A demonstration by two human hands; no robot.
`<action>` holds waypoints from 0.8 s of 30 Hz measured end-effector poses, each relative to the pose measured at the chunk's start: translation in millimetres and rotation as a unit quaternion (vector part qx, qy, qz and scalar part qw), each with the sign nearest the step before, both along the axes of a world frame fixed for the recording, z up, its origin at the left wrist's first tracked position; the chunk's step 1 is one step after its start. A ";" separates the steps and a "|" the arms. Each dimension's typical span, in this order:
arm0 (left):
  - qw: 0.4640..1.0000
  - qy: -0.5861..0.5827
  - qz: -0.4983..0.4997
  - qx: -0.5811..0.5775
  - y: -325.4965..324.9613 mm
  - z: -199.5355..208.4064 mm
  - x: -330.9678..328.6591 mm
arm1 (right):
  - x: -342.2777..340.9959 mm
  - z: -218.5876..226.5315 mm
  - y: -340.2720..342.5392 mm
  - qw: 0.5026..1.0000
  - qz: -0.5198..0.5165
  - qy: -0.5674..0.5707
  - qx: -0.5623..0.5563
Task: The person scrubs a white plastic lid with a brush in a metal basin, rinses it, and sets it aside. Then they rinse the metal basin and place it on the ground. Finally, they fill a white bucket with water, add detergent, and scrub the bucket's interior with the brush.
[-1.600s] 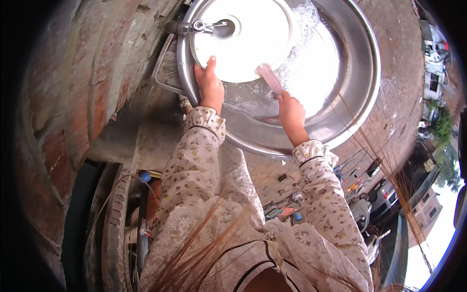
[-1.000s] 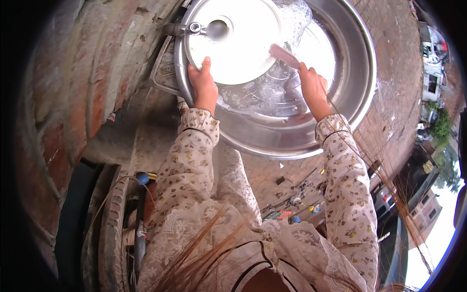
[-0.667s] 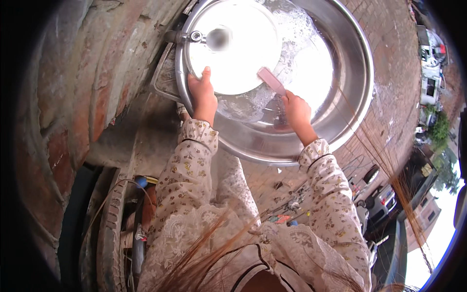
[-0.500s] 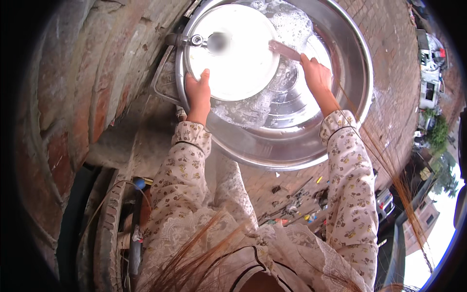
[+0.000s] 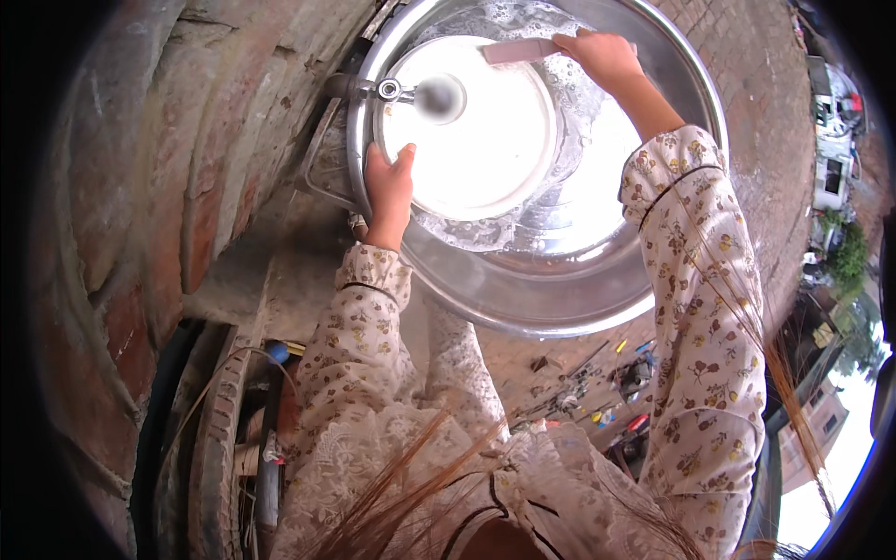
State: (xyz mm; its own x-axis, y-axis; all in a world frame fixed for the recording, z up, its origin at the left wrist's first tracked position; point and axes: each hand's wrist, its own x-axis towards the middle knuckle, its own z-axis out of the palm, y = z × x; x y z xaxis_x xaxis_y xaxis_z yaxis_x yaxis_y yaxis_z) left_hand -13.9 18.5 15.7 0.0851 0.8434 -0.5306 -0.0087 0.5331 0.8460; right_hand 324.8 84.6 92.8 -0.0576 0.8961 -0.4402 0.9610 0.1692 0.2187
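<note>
A large round white plate (image 5: 495, 159), partly washed out by glare, lies inside a wide metal basin (image 5: 523, 299). My left hand (image 5: 389, 187) grips its near left rim, thumb on top and some fingers hidden. In my right hand (image 5: 602, 58) is a flat, pale pinkish tool, strip-shaped like a scrubbing brush (image 5: 518, 51). Its tip meets the far right part of the plate; any bristles are hidden. A metal tap (image 5: 390, 90) reaches over the plate from the left, its blurred spout above a pale ring on the plate. Soapy water (image 5: 579, 117) with foam surrounds the plate.
A rough brick wall (image 5: 210, 159) rises close on the left, beside the basin's metal handle (image 5: 322, 177). Brick paving (image 5: 765, 177) lies to the right. Below the basin are small scattered objects (image 5: 597, 401). A parked vehicle (image 5: 831, 140) stands far right.
My right hand has moved up, taking the flat tool from the plate's right side to its far right edge. My left hand keeps its hold on the rim. The view has shifted slightly.
</note>
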 end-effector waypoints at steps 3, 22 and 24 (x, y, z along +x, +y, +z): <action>1.000 -0.006 0.012 0.009 -3.2 2.0 2.5 | -0.1 6.4 -45.5 0.983 -0.157 0.066 -0.070; 1.000 -0.022 0.002 0.010 -7.4 -2.2 -2.1 | -166.1 -33.9 -78.8 0.827 -0.504 0.227 0.104; 1.000 -0.030 0.005 0.004 -7.6 -5.0 2.9 | -153.6 -40.9 -87.2 0.819 -0.514 0.217 0.137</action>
